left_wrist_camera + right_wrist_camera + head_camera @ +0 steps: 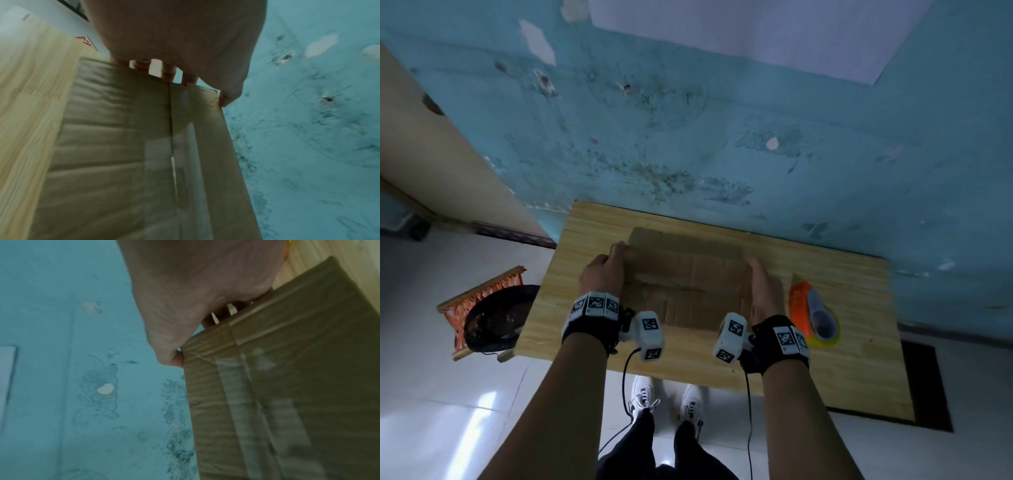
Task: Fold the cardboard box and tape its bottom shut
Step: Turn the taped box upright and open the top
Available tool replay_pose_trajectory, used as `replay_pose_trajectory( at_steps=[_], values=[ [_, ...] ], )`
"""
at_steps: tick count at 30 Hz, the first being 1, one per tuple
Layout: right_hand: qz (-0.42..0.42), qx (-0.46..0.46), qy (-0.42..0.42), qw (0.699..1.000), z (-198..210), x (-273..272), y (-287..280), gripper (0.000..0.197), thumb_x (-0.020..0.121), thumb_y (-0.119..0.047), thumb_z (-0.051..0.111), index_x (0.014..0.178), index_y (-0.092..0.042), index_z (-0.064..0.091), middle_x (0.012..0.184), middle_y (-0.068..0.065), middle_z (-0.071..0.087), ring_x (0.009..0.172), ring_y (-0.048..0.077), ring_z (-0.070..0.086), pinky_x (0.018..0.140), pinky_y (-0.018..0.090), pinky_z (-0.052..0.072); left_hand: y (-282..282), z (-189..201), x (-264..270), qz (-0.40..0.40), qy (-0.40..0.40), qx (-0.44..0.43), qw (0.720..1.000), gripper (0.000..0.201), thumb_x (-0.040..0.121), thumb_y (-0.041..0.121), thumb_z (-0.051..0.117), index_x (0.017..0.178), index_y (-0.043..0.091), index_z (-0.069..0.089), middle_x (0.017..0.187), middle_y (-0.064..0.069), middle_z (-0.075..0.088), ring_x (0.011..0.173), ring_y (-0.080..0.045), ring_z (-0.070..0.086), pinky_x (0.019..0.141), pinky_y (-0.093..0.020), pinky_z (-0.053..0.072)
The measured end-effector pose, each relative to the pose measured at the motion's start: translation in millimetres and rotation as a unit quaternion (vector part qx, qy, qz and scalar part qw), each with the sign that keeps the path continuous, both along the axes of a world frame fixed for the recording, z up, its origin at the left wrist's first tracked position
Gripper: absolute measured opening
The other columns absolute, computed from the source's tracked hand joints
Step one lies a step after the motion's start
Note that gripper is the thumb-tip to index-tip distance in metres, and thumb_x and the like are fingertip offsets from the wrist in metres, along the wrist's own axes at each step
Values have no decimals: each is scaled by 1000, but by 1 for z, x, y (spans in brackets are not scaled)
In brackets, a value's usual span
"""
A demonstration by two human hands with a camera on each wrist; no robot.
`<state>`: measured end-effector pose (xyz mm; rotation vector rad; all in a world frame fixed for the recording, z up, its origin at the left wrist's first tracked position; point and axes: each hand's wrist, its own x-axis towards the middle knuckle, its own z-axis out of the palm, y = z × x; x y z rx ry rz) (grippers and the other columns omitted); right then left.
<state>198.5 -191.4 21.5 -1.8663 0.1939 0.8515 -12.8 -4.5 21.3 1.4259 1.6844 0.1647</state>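
Note:
A brown cardboard box (688, 284) stands on the wooden table (842, 359), its top face crossed by strips of clear tape. My left hand (602, 270) grips the box's left edge. The left wrist view shows its thumb on the taped face (123, 146) and the fingers (168, 73) curled behind the edge. My right hand (763, 287) holds the right edge. Seen from the right wrist, its thumb (170, 356) pinches the box corner (298, 386) while the fingers sit behind the cardboard.
An orange tape dispenser (812, 311) with a yellow-rimmed roll lies on the table right of the box. A wooden stool (493, 315) with a dark object on it stands left of the table. The teal wall (722, 137) is right behind, and a dark mat (928, 387) lies at the right.

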Motion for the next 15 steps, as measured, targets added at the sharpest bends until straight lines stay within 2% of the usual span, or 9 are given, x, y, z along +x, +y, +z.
replay_pose_trajectory(
  at_steps=[1,2,4,6,8,10,12,14,15],
  values=[
    [-5,8,-5,1000,1,-1,-4,38,88,-56,64,100,-20,66,96,-2,64,86,18,60,76,40,48,-3,2,-1,7,-12,6,1000,69,90,74,37,117,17,67,124,-19,62,109,-38,57,86,-44,40],
    [-12,14,-4,1000,1,-4,-6,49,82,-58,63,108,-16,63,105,0,63,94,22,60,75,40,47,-6,4,-2,13,-27,15,999,69,90,73,38,118,17,67,122,-18,62,110,-39,57,86,-44,40],
    [-17,20,-7,1000,-2,-6,-10,58,76,-54,58,118,-13,59,114,5,60,103,26,57,80,42,47,-7,9,-3,22,-56,24,998,60,91,66,40,115,18,68,117,-18,64,103,-38,59,84,-43,42],
    [-17,14,-19,1000,-14,-2,-14,44,72,-44,58,104,-13,61,108,11,62,95,28,59,74,46,47,-5,14,-3,28,-69,29,997,44,94,51,43,108,17,67,112,-20,65,94,-37,58,78,-41,41],
    [-6,-13,-40,999,-11,-2,-17,33,68,-38,59,89,-13,61,97,13,66,86,32,61,69,50,48,-5,17,-5,23,-67,33,997,34,93,39,47,110,17,68,108,-18,65,91,-37,58,75,-40,42],
    [9,-34,-70,997,3,-4,-21,18,82,-21,59,93,-8,61,92,13,62,79,32,54,65,41,40,-9,17,-7,10,-82,34,996,37,93,32,50,123,23,68,112,-11,66,97,-35,61,80,-42,49],
    [3,-52,-79,996,10,-2,-26,6,94,-8,52,91,-5,57,87,10,55,74,29,46,57,36,30,-12,17,-8,7,-108,23,994,42,94,31,48,131,27,66,120,-5,64,106,-34,62,92,-45,53],
    [-18,-58,-89,994,8,-3,-30,26,100,-14,46,74,-10,45,75,9,47,68,27,39,55,34,26,-12,16,-8,18,-124,11,992,43,96,36,47,132,21,66,128,-8,66,116,-35,62,101,-44,51],
    [-34,-37,-85,995,5,-7,-31,33,99,-27,43,71,-11,42,72,12,48,66,26,40,58,33,30,-12,13,-8,16,-129,-6,992,47,96,42,46,131,18,66,131,-11,66,119,-37,61,103,-44,50]
  ],
)
